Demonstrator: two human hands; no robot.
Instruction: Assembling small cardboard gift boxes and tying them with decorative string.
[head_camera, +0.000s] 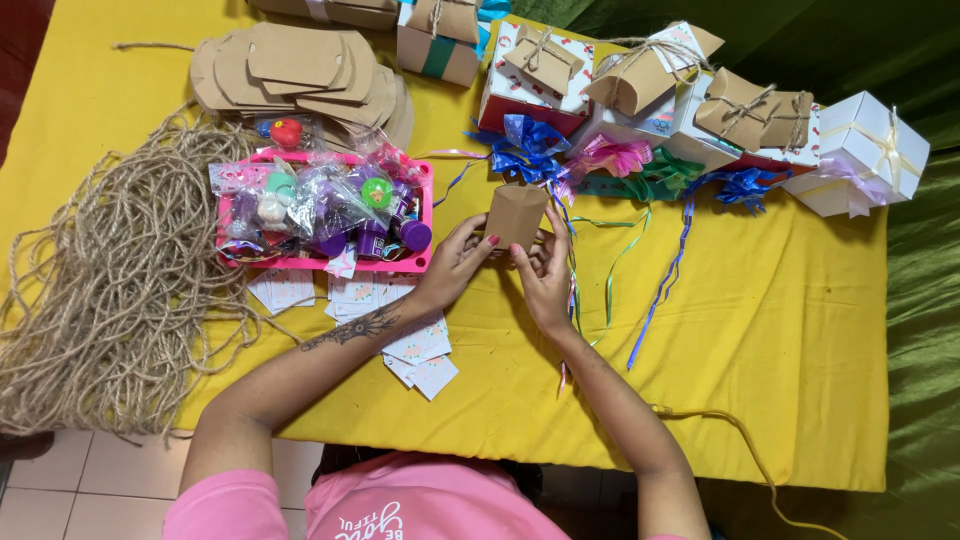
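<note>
Yellow cloth covers the desk (780, 330), with a pink tray (425, 262) of small toys to the left and bowed gift boxes along the far edge. A small brown card box (515, 213) stands upright at mid-desk, its long axis vertical, pinched from both sides: left hand (455, 262) on its left, right hand (545, 275) on its right, equally close.

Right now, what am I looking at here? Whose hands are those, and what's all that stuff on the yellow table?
The picture comes from a camera worn on a person's head, looking down, so the hands are that person's own. The left hand and right hand hold a small brown cardboard box together, above the yellow table. To the left sits a pink tray full of little wrapped toys, and beside it a big heap of rough twine. Flat brown box cutouts are stacked at the back. Along the far edge are finished gift boxes, such as a white box, with curly ribbons. Small cards lie near the left arm.
</note>
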